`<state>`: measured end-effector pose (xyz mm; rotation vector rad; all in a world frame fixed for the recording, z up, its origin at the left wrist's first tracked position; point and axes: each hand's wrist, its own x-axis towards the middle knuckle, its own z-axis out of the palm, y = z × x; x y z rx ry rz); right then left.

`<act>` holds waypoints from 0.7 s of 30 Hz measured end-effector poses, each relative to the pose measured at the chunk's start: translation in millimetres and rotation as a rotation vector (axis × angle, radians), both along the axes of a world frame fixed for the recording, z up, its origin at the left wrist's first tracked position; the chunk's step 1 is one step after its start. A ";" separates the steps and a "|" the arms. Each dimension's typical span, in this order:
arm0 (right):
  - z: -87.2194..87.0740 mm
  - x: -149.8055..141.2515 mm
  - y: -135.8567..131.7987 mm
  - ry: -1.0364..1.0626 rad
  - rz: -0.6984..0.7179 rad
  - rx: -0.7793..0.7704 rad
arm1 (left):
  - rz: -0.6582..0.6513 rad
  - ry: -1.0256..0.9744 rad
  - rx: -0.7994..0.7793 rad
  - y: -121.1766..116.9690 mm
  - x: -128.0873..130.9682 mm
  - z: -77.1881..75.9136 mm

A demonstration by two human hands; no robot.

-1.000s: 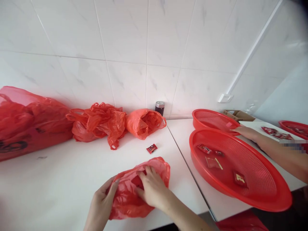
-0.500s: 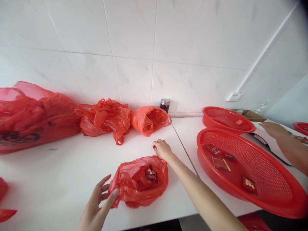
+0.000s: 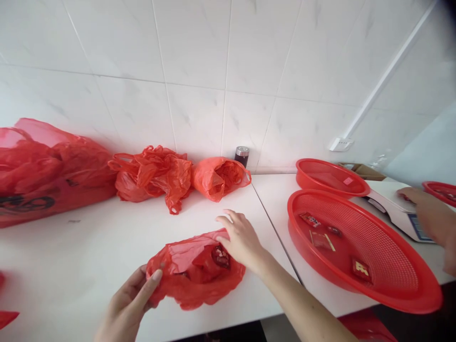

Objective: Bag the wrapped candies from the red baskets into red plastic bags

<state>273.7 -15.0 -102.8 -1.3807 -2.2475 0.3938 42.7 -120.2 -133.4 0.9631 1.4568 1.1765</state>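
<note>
A red plastic bag (image 3: 199, 280) lies open-mouthed on the white table, with a few small wrapped snacks (image 3: 220, 256) inside. My left hand (image 3: 133, 292) pinches the bag's left edge between thumb and fingers. Over the bag's right rim is my right hand (image 3: 242, 237), its fingers curved and apart with nothing visible in them. Its thumb is close to the rim; I cannot tell whether it touches.
On the right stands a large red sieve basket (image 3: 388, 251) with several wrapped packets. Behind it are a smaller red basket (image 3: 302, 178) and a white scale (image 3: 388, 192), with another person's hand (image 3: 423, 209) over it. Bundled red bags (image 3: 153, 175) and a dark flask (image 3: 241, 156) line the wall.
My left hand has closed on the bag's left edge, and the bag has shifted slightly left. My right hand's fingers have opened; the small red item once at its fingertips is gone from view.
</note>
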 end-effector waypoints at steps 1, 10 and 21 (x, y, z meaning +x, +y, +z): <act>-3.1 9.6 3.1 -0.057 -0.054 -0.069 | -0.020 0.020 -0.001 -1.1 -3.4 0.9; 68.0 78.9 35.6 0.265 -0.025 -0.204 | 0.140 -0.129 0.219 25.6 -25.5 67.0; 168.1 83.6 26.8 0.557 0.020 -0.162 | 0.034 0.089 0.511 74.4 1.4 145.7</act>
